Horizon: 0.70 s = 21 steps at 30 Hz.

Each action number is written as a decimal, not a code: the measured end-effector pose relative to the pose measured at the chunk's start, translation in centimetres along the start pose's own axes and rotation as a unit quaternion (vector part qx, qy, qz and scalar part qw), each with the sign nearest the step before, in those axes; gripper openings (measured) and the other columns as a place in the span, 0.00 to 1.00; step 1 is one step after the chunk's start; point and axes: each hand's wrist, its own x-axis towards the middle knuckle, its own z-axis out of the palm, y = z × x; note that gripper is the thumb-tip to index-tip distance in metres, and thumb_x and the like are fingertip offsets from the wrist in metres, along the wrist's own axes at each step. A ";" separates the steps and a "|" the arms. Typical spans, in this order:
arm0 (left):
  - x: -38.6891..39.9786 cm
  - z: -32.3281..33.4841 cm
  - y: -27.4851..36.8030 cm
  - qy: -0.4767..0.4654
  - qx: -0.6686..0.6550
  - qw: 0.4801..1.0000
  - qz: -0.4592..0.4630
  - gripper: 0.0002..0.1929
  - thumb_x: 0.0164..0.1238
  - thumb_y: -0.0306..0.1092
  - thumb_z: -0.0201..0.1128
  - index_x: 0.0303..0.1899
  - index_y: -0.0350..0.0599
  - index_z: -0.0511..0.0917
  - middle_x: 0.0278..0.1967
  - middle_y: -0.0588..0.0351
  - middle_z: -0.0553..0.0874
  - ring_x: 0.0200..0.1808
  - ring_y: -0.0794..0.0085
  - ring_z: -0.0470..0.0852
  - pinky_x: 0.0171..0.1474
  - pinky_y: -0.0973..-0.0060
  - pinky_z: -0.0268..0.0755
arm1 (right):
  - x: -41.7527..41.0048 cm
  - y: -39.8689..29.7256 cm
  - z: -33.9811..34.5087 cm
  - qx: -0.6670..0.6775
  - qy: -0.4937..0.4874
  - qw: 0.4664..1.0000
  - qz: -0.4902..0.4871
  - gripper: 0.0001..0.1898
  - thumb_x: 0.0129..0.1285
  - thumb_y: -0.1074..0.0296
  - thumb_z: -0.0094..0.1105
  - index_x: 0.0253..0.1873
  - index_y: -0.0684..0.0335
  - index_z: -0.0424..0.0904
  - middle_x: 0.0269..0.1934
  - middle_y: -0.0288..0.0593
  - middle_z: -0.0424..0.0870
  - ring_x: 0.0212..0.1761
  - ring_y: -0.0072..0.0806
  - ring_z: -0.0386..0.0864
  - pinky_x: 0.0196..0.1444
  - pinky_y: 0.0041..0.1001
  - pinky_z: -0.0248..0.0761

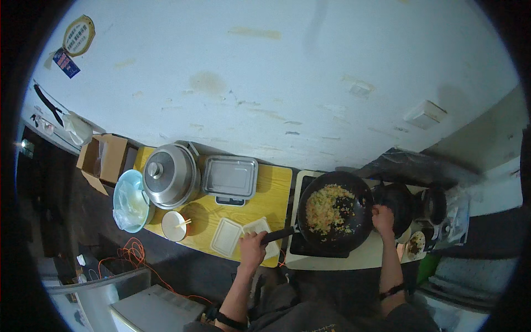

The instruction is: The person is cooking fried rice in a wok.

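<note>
A black wok (pixel 356 232) stands on the cooktop (pixel 296 248), with a heap of what looks like fried rice (pixel 325 207) mostly on its left side. My left hand (pixel 252 248) is closed around the wok's black handle (pixel 278 235). At the wok's right rim is my right hand (pixel 382 219), its fingers curled; whether it holds something there cannot be made out. Below the handle and beside my left hand lies an open light-coloured takeaway container (pixel 226 237) on the yellow table.
On the yellow table (pixel 274 182) stand a lidded metal pot (pixel 166 174), a steel tray (pixel 230 176) over a scale and a bowl with chopsticks (pixel 173 226). A blue basin (pixel 132 220) is at its left end. Another dark pan (pixel 397 207) and a small dish (pixel 415 245) are at right.
</note>
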 end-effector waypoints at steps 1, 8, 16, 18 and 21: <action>0.2 0.0 0.2 -0.004 0.002 1.000 0.002 0.22 0.56 0.30 0.75 0.55 0.53 0.87 0.40 0.51 0.85 0.48 0.52 0.81 0.50 0.52 0.68 | 1.1 0.5 0.4 0.000 0.014 1.000 0.011 0.14 0.67 0.63 0.64 0.54 0.53 0.90 0.45 0.54 0.90 0.48 0.53 0.87 0.52 0.47 0.80; -1.1 0.3 -0.9 0.004 0.001 1.000 -0.021 0.21 0.57 0.32 0.74 0.55 0.54 0.87 0.40 0.51 0.85 0.49 0.52 0.81 0.50 0.52 0.68 | -0.5 -7.1 1.7 0.036 -0.138 0.983 -0.118 0.15 0.66 0.64 0.64 0.55 0.53 0.90 0.42 0.55 0.90 0.48 0.53 0.87 0.51 0.46 0.80; -0.3 0.2 0.2 -0.002 -0.016 1.000 -0.001 0.21 0.57 0.32 0.73 0.55 0.55 0.86 0.41 0.52 0.85 0.51 0.52 0.81 0.52 0.52 0.69 | 5.3 -3.5 1.8 0.013 -0.015 0.996 -0.084 0.12 0.67 0.66 0.63 0.53 0.52 0.91 0.44 0.53 0.90 0.46 0.53 0.87 0.49 0.46 0.80; -0.2 0.5 0.4 -0.001 -0.024 1.000 0.003 0.21 0.57 0.32 0.73 0.55 0.55 0.86 0.41 0.52 0.85 0.51 0.52 0.81 0.52 0.52 0.69 | 5.7 -4.6 3.6 0.100 -0.127 0.977 -0.142 0.12 0.67 0.67 0.63 0.52 0.54 0.91 0.42 0.53 0.90 0.45 0.53 0.87 0.48 0.47 0.80; -0.7 0.8 -0.3 0.002 0.005 1.000 0.003 0.21 0.57 0.32 0.74 0.55 0.55 0.86 0.42 0.52 0.85 0.50 0.52 0.81 0.52 0.52 0.70 | 2.0 -4.6 4.0 0.004 -0.127 0.971 -0.202 0.11 0.67 0.67 0.63 0.51 0.55 0.90 0.40 0.53 0.90 0.44 0.54 0.87 0.45 0.48 0.80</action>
